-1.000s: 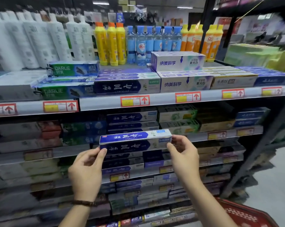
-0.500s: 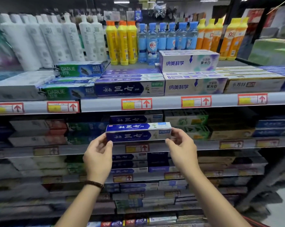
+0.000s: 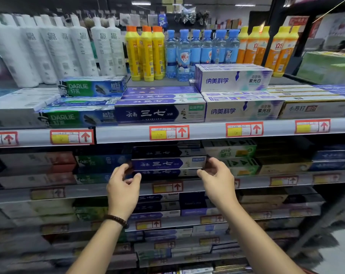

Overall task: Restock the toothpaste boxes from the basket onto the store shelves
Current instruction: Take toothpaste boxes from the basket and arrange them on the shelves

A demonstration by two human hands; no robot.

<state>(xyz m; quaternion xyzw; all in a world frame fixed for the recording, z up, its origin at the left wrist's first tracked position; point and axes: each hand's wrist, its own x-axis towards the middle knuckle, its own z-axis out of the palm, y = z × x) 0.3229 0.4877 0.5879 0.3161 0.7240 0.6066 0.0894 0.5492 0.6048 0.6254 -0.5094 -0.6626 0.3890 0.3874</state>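
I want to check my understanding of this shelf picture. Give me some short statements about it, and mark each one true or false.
1. Both the left hand and the right hand hold the blue toothpaste box at its ends. True.
2. This box is on the top shelf. False: it is on the second shelf, between two similar boxes.
3. The beaded bracelet is on the right wrist. False: it is on the left wrist.
4. Yellow bottles stand on the top shelf. True.

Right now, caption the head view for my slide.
Left hand and right hand hold a blue toothpaste box by its ends at the second shelf.
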